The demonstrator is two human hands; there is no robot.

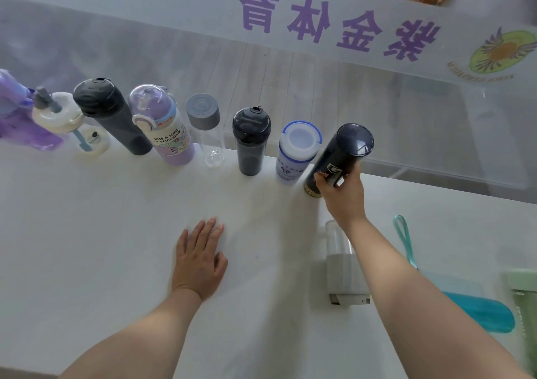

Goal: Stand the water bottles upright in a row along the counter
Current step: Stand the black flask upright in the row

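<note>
Several bottles stand upright in a row along the far edge of the white counter (87,233). My right hand (343,192) grips a dark navy bottle (343,155) at the row's right end, its base on the counter, leaning slightly. To its left stand a white bottle with a blue-rimmed lid (296,152), a dark grey bottle (251,140), a clear bottle with a grey cap (205,123) and a purple cartoon bottle (165,125). A clear bottle with a white lid (343,265) lies on its side under my right forearm. My left hand (200,259) rests flat on the counter.
A teal bottle with a strap (476,309) and a pale green bottle (526,306) lie at the right. Further left in the row stand a tall black bottle (110,117), a white straw bottle (66,123) and a purple bottle (14,111). A glass panel with purple characters (334,27) backs the counter.
</note>
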